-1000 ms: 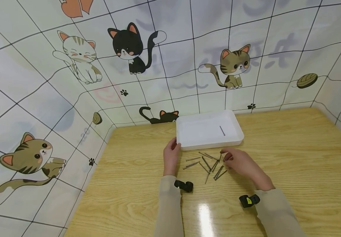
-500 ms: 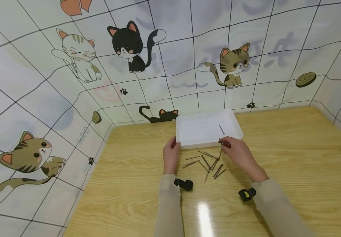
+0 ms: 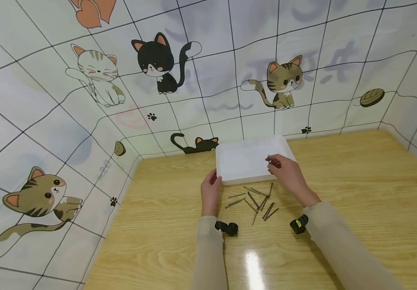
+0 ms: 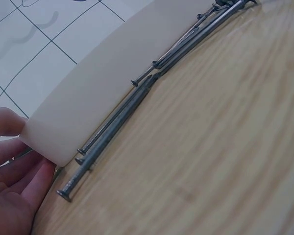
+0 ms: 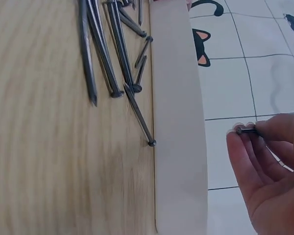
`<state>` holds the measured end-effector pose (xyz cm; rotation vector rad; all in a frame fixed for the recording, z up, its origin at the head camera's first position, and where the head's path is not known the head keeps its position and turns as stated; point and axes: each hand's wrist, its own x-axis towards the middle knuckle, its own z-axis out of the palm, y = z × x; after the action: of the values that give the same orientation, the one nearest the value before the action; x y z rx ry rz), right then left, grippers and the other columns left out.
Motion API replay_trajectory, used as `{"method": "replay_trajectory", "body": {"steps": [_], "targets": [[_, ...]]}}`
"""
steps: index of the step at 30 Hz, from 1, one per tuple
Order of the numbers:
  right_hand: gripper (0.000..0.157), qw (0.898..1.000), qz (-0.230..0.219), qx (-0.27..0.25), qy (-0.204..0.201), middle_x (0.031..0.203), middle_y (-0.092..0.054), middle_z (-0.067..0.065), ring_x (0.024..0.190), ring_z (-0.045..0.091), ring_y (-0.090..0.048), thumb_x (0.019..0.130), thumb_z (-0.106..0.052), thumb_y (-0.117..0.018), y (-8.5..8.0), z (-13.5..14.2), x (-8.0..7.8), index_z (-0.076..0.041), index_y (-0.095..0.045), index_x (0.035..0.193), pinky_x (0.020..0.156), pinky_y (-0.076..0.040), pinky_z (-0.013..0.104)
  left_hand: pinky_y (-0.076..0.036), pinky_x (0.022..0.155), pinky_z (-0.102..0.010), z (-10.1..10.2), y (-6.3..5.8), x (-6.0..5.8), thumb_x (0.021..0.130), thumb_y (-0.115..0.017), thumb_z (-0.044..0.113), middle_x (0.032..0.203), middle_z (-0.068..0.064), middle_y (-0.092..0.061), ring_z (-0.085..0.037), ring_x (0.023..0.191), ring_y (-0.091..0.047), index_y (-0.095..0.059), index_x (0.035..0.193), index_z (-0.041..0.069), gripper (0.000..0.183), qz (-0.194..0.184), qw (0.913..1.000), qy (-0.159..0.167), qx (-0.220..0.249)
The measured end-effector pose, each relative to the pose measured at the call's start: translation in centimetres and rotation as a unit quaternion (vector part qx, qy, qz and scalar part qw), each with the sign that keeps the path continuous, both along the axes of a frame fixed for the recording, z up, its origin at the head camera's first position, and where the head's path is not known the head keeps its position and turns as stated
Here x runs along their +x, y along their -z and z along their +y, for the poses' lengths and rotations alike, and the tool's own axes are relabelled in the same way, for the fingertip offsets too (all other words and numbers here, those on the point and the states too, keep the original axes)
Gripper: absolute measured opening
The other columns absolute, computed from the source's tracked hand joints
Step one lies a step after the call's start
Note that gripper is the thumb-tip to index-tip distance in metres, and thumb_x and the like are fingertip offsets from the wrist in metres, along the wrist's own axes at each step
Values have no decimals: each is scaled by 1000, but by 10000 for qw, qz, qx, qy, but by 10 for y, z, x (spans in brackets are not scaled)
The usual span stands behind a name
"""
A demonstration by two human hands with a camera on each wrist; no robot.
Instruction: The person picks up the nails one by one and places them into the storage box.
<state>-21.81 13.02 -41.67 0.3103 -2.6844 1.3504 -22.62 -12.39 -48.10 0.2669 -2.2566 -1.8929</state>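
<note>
A white shallow tray point(image 3: 241, 163) stands on the wooden table against the wall. My left hand point(image 3: 210, 194) grips its front left corner; in the left wrist view the thumb is at the rim and the fingers point(image 4: 36, 181) lie along the wall below. Over the right part of the tray, my right hand point(image 3: 286, 173) pinches a nail point(image 5: 246, 130) between thumb and fingertips. The lower part of that nail is hidden by the fingers in the head view. Just in front of the tray lies a loose pile of several nails point(image 3: 252, 199), pointing different ways.
The wooden table point(image 3: 157, 225) reaches to the patterned wall point(image 3: 223, 84) behind and at both sides. In the right wrist view one nail point(image 5: 140, 117) lies with its head right at the foot of the tray's front wall.
My right hand has lifted a nail from the right side of the pile and moved it forward over the tray. It now covers the nail lying inside. My left hand stays at the corner.
</note>
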Motion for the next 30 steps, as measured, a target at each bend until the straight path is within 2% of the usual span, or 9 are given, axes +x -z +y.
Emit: {"method": "replay_trajectory", "body": {"steps": [6,16,23,30], "targets": [[34,9996,-216,-127,110,108,-60,19,98,33,-58,92,-12,-52,2,5,-11,-1,-52,124,77,-49,45,-42,95,-35,0,2,0,89,-58,22,122,-2,-59,-17,112,-53,-55,128,14,40,-57,9999,-48,117],[34,9986,-489,16,206,107,-60,20,93,31,-59,92,-12,-50,2,10,-27,1,-52,124,73,-48,41,-43,94,-36,0,-1,1,90,-58,22,122,-3,-59,-18,111,-53,-56,128,14,39,71,9999,3,83],[33,9966,-715,330,254,103,-63,19,85,29,-60,90,-12,-50,8,8,-36,2,-56,119,68,-46,36,-42,95,-35,0,0,2,90,-58,22,122,0,-58,-16,112,-53,-56,128,16,39,21,9999,0,158],[33,9933,-905,622,367,103,-62,21,83,29,-58,88,-10,-50,11,4,-43,5,-57,117,66,-44,36,-42,96,-36,0,0,2,90,-57,21,126,-3,-57,-18,115,-52,-54,129,13,40,58,9999,31,135]]}}
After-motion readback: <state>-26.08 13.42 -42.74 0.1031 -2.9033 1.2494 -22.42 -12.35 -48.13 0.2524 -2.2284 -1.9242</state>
